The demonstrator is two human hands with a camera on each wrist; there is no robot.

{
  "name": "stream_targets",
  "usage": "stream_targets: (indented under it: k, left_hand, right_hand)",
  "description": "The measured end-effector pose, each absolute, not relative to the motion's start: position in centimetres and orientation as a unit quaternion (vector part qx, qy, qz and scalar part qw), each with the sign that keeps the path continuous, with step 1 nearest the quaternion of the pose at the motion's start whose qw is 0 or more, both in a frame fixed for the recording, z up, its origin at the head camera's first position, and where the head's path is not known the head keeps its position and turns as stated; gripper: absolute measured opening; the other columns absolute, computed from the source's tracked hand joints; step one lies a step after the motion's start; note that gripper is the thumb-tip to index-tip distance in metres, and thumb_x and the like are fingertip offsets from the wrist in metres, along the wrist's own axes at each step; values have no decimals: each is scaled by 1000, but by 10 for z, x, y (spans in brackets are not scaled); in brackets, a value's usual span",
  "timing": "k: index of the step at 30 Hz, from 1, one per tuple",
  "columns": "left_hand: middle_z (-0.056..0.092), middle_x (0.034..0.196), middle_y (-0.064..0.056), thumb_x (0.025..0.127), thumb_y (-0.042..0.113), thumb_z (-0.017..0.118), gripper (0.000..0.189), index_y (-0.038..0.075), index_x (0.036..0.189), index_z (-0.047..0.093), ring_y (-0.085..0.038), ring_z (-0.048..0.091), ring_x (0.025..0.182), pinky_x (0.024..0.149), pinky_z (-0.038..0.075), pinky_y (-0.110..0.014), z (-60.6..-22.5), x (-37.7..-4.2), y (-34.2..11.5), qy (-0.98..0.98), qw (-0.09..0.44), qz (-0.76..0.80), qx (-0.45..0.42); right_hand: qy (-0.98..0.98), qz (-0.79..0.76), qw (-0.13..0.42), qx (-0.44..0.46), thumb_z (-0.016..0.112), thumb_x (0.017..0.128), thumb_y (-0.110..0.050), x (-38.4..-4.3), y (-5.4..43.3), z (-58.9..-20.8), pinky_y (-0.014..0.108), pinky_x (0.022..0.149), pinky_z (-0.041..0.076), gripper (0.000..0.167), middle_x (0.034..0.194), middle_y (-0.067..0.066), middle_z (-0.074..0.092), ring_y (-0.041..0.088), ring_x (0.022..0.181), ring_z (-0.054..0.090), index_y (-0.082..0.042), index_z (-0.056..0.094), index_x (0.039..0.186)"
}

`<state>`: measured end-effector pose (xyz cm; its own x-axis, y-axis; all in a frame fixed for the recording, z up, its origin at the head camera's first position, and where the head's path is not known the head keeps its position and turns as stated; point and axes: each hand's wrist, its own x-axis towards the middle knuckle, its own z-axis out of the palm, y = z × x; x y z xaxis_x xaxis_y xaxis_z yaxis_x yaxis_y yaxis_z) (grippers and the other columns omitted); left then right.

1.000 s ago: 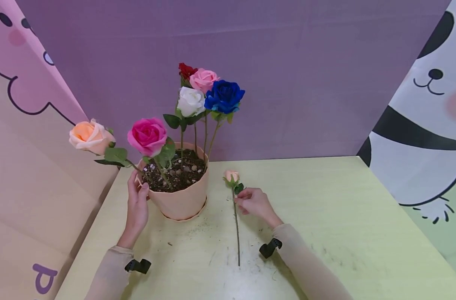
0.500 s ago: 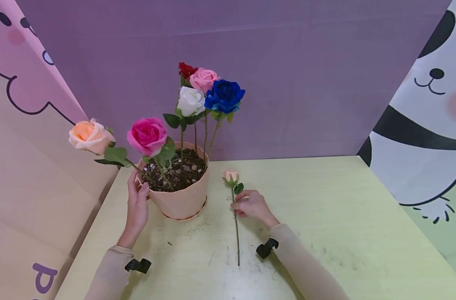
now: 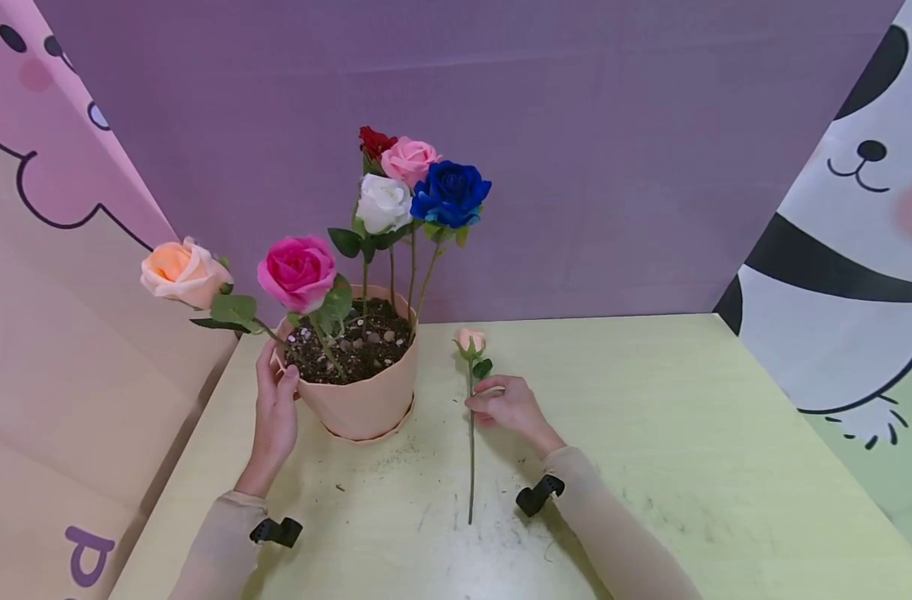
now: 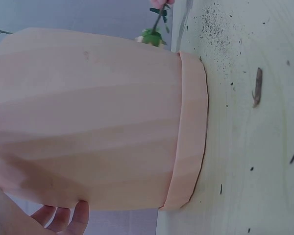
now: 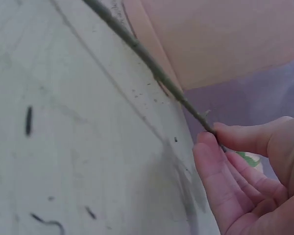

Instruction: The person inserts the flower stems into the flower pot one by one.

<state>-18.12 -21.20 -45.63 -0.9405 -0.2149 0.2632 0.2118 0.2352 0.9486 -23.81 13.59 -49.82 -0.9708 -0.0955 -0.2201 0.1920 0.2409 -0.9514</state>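
A peach-coloured flower pot filled with dark soil stands at the table's left. My left hand grips its left side, thumb by the rim; in the left wrist view several fingertips rest on the wall. To the right of the pot, my right hand pinches the stem of a small pale pink rose between thumb and fingers. The bare stem runs toward the table's front, its shadow lying apart from it on the tabletop in the right wrist view.
In the pot stand a peach rose, a magenta rose, a white rose, a blue rose, a pink rose and a red rose. Soil crumbs dot the table. A purple backdrop rises behind.
The small pale pink rose has shifted slightly up and its stem has turned more upright in the head view, after the right hand moved its grip on the stem. The left hand stays on the pot.
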Motion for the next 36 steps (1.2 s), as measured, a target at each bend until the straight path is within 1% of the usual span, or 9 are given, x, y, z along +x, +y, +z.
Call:
stream_targets:
  k: [6, 11, 17, 20, 25, 33, 36]
  left_hand:
    - [29, 171, -23, 117, 29, 33, 60, 21, 172, 10, -39, 36, 151, 105, 41, -44, -457, -181, -212, -767, 168, -619, 2]
    - [30, 170, -24, 117, 29, 33, 60, 21, 172, 10, -39, 37, 150, 105, 41, -44, -457, -181, -211, -767, 168, -619, 2]
    - [27, 171, -23, 117, 30, 33, 61, 22, 172, 10, -39, 35, 152, 107, 39, -44, -458, -181, -212, -770, 166, -616, 3]
    - [26, 172, -22, 117, 30, 33, 61, 23, 172, 9, -38, 33, 153, 108, 39, -42, -458, -181, -213, -770, 163, -616, 1]
    - [25, 173, -22, 117, 30, 33, 61, 23, 172, 9, -38, 33, 154, 107, 39, -39, -458, -181, -213, -772, 163, -614, 0]
    - [23, 174, -20, 117, 30, 32, 61, 23, 172, 8, -37, 31, 155, 110, 38, -43, -457, -182, -214, -767, 161, -621, -2]
    - [23, 174, -20, 117, 30, 32, 61, 23, 172, 8, -38, 31, 155, 111, 37, -49, -457, -182, -214, -766, 163, -621, -4]
  right_hand:
    - [760, -642, 101, 24, 79, 94, -9, -238, 143, -488, 37, 79, 66, 35, 107, 16, 81, 16, 80, 76, 8, 68, 123]
    - [729, -679, 85, 17, 77, 96, -8, -238, 150, -474, 36, 83, 65, 40, 105, 10, 80, 13, 82, 76, 10, 65, 129]
    - [702, -710, 46, 20, 76, 96, -4, -238, 153, -459, 30, 79, 65, 38, 104, 3, 80, 9, 81, 76, 7, 65, 130]
    - [699, -715, 25, 17, 77, 96, -4, -237, 153, -452, 27, 76, 64, 37, 100, -1, 81, 8, 80, 77, 6, 66, 130]
    - [695, -719, 3, 7, 77, 96, -5, -236, 155, -442, 26, 74, 64, 39, 95, -6, 81, 7, 80, 77, 7, 66, 131]
    - [687, -727, -21, 1, 78, 96, -6, -236, 158, -431, 27, 75, 64, 38, 94, -7, 81, 6, 82, 77, 8, 66, 130]
    - [685, -728, -32, -4, 77, 97, -6, -234, 159, -425, 26, 75, 64, 37, 94, -8, 80, 6, 83, 77, 9, 66, 129]
